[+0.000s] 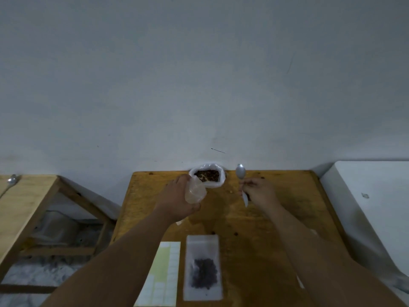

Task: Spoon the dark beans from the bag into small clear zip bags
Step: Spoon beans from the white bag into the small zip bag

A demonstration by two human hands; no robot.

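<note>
A white plastic bag of dark beans stands open at the far edge of the wooden table, against the wall. My left hand holds a small clear zip bag just left of the bean bag, its mouth toward the beans; no beans show inside it. My right hand grips a metal spoon by its handle, bowl raised to the right of the bean bag; the bowl looks empty. A filled zip bag with dark beans lies flat near the front of the table.
A sheet of pale labels lies left of the filled bag. A white block borders the table's right side. A second wooden table with a spoon on it stands to the left, with a gap between.
</note>
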